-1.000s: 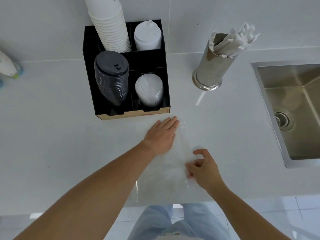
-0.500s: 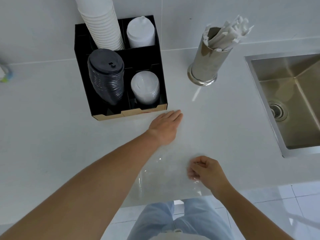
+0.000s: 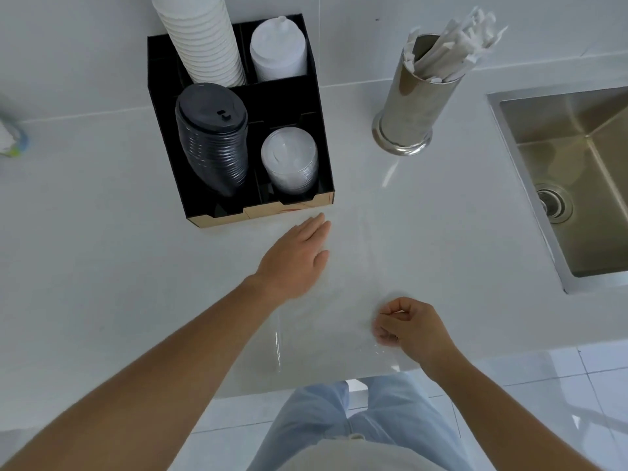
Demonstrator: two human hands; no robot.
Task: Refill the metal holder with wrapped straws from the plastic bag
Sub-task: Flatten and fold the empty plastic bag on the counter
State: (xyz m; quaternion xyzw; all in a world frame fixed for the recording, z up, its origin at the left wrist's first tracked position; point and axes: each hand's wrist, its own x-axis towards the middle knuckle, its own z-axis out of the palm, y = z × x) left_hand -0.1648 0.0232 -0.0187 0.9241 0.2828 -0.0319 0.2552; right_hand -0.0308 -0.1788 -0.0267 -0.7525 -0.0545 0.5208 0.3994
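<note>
Below the cup organizer (image 3: pixel 238 130), left to right:
Left hand (image 3: pixel 294 258): lying open and flat, pinning the plastic bag (image 3: pixel 333 300) to the bench (image 3: pixel 102 232).
Right hand (image 3: pixel 409 326): curling closed, pinching the bag's near edge; best pulling gently.
Metal holder (image 3: pixel 413 107): standing right of the organizer, wrapped straws (image 3: pixel 452 52) leaning inside.

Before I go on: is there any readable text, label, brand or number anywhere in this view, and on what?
None can be read.
Black organizer: reddish marks on its tan front edge, too blurred to read.
Black lids: a raised mark on the top one, not legible as text.
Metal holder, wrapped straws, plastic bag: no print visible.
Object at the left edge: coloured, cut off and blurred.
</note>
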